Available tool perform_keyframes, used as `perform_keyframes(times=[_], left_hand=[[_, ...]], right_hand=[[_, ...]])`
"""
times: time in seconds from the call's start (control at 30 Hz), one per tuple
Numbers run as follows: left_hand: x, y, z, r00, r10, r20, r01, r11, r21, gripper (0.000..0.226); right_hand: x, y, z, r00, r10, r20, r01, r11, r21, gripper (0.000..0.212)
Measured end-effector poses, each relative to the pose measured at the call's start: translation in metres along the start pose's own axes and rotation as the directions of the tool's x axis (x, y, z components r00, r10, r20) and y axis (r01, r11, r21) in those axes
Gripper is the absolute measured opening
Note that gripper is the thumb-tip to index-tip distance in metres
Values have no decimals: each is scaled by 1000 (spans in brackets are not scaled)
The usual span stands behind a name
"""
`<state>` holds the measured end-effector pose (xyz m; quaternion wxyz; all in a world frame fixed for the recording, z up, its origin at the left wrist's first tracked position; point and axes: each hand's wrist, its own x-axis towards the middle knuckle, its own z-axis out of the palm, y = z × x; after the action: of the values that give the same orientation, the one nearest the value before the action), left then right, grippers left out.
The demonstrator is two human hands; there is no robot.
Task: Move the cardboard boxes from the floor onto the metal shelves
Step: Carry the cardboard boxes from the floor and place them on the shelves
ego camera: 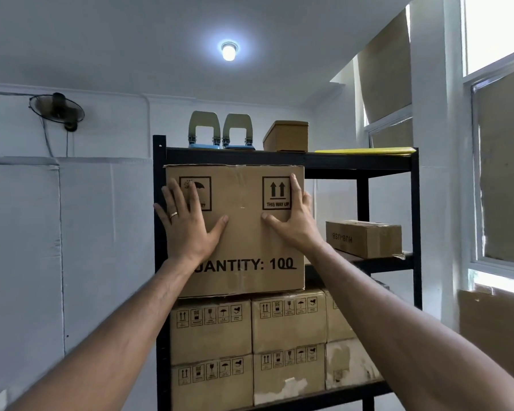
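A large cardboard box (244, 241) printed "QUANTITY: 100" and "THIS WAY UP" sits upright at the left of the black metal shelf unit (359, 161), just under its top shelf. It rests on a stack of smaller cardboard boxes (211, 330). My left hand (187, 223) lies flat on the box's front face with its fingers spread. My right hand (294, 215) presses flat on the front near the box's right edge, fingertips reaching that edge. Neither hand wraps around the box.
A small "HUB-USB" box (365, 237) lies on the middle shelf at the right. The top shelf holds two hole punches (220, 132), a brown box (287, 136) and a yellow folder (365, 150). A wall fan (57, 109) hangs at the left; windows (499, 173) are at the right.
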<state>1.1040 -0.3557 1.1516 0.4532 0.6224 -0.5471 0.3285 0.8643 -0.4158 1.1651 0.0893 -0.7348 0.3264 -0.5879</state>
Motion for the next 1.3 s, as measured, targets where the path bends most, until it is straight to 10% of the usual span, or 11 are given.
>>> perform_keyframes(times=[0.3, 1.3], left_hand=[[-7, -8, 48, 973, 16, 232, -44, 992, 115, 132], [35, -49, 142, 965, -30, 259, -23, 980, 197, 135]], right_hand=[[25, 33, 36, 993, -9, 121, 0, 997, 74, 114], [94, 102, 113, 986, -18, 166, 1, 995, 101, 113]])
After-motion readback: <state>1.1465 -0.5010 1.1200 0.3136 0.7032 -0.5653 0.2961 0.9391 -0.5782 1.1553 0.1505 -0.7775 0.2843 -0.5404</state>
